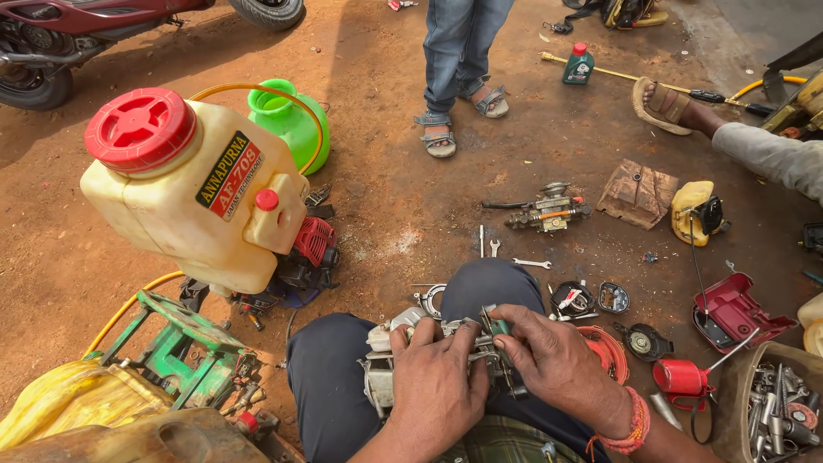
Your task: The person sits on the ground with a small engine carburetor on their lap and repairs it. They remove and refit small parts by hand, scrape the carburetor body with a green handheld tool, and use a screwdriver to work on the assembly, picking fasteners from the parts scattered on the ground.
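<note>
Bare reddish dirt ground (403,197), outdoor repair spot, parts scattered. Left hand (437,377) and right hand (553,360) both wrap a small grey metal engine part (386,369) resting on the person's lap, over dark trousers. Left hand fingers curl over its top edge, gripping; right hand fingers pinch a small greenish piece (500,327) at the part's far end, closed tight on it. Red thread band (633,420) on right wrist.

Beyond the hands on the ground: spanners (531,262), a small metal assembly with orange bit (544,210), brown cloth (639,195), yellow housing (696,210). Right of the right hand: orange coiled ring (607,350), black round cap (643,341), red oil can (681,377), dark red plastic cover (737,310), sack of tools (776,407). Left of the left hand: cream sprayer tank (193,201) with red lid (140,129), green jug (291,120) behind it, green metal frame (176,343) near.

Far side: another person standing in jeans and sandals (454,51), another's sandalled foot (664,105) and sleeve to the far right, green bottle (579,64), scooter (51,34) far left.
</note>
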